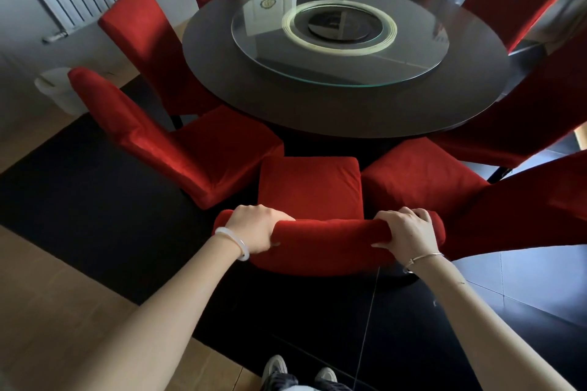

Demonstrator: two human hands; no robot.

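While both hands grip it, the red-covered dining chair (309, 187) stands at the near side of the round counter (222, 82). Its seat front points at the counter and its backrest faces away from it, toward the person.

- Long axis of the backrest top edge (333, 230): runs left to right, roughly parallel to the counter's near rim.
- Seat front: near the rim; whether it reaches under, cannot tell.
- Left hand (254, 228): at the left end of the top edge, fingers (254, 209) curled over the counter-facing side, thumb on the side away from the counter. White bangle (233, 244) on the wrist.
- Right hand (409, 232): at the right end, same wrap. Thin bracelet (425, 256) on the wrist.
- The backrest lies between the two hands, pinched between fingers and thumbs.
- Neighbouring red chairs: one to the left (197, 152), one to the right (419, 178), both also facing the counter.
- Glass turntable (254, 41) lies on the counter's middle.
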